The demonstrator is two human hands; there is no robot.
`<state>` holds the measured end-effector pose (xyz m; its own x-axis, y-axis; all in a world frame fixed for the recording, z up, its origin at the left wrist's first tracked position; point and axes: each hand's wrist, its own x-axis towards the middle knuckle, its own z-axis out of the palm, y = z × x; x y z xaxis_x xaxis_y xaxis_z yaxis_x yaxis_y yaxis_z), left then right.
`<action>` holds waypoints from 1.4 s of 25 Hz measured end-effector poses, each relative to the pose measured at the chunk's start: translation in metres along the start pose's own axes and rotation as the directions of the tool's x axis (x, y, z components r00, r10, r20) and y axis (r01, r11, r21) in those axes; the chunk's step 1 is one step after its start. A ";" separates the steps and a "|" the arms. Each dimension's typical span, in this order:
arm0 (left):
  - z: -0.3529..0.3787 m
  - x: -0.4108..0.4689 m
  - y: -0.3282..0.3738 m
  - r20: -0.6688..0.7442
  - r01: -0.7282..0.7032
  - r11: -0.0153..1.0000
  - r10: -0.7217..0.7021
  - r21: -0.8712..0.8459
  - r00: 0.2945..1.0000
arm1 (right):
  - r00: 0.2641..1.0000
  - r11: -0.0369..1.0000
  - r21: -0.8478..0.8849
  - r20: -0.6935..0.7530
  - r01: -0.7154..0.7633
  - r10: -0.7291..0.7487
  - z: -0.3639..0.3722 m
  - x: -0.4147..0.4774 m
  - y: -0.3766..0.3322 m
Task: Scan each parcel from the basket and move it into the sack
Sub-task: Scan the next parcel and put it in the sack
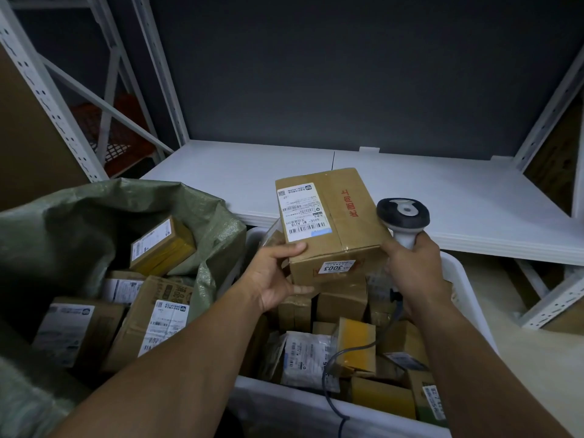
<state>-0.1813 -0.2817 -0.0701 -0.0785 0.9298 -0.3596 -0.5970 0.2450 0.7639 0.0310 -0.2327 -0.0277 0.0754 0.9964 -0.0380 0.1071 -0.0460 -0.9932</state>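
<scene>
I am holding a brown cardboard box (328, 222) up in the air, over the far end of the white basket (458, 279). The box is tipped a little, with its top facing me. A big white label (303, 213) with black bar lines is stuck on top. A small sticker (335, 267) on the near side says 3003, upside down.

My left hand (275, 279) grips the box at its near left corner. My thumb lies flat on top, by the label, and my other fingers curl under the bottom.

My right hand (410, 263) is wrapped tight round the handle of the scanner (403, 213). The scanner's dark round head sticks up just beside the right edge of the box. I cannot tell if it touches the box. Its grey cord (335, 358) hangs down into the basket.

The basket under my hands is full of more parcels: brown boxes, one box with yellow tape (357, 343), and a soft pale bag parcel (306, 355).

To the left, right next to the basket, is the green sack (94, 210). Its mouth is open, and some boxes with white labels lie inside.

Behind it all is a white shelf (442, 197) on a metal rack. Far back on the left sits an orange crate (120, 134).
</scene>
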 end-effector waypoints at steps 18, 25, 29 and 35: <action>0.015 0.019 -0.025 -0.229 0.204 0.976 -0.182 0.074 0.956 | 0.996 0.967 -0.248 0.040 -0.063 0.075 -0.002 0.010 0.014; 0.016 0.027 -0.033 -0.238 0.153 0.988 -0.155 -0.027 0.959 | 0.992 0.967 -0.236 0.059 -0.095 0.112 -0.006 0.009 0.010; 0.014 0.033 -0.022 -0.190 -0.053 0.996 0.067 0.077 0.980 | 0.992 0.984 -0.148 0.060 -0.099 0.109 -0.005 0.007 0.001; -0.005 0.051 0.005 -0.383 -0.330 0.940 0.335 0.083 0.861 | 0.942 0.998 -0.033 0.332 -0.047 0.055 0.004 -0.008 -0.043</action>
<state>-0.1925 -0.2345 -0.0872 -0.5739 0.7770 -0.2586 -0.4692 -0.0531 0.8815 0.0217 -0.2388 0.0150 -0.2521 0.9593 -0.1274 0.1360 -0.0952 -0.9861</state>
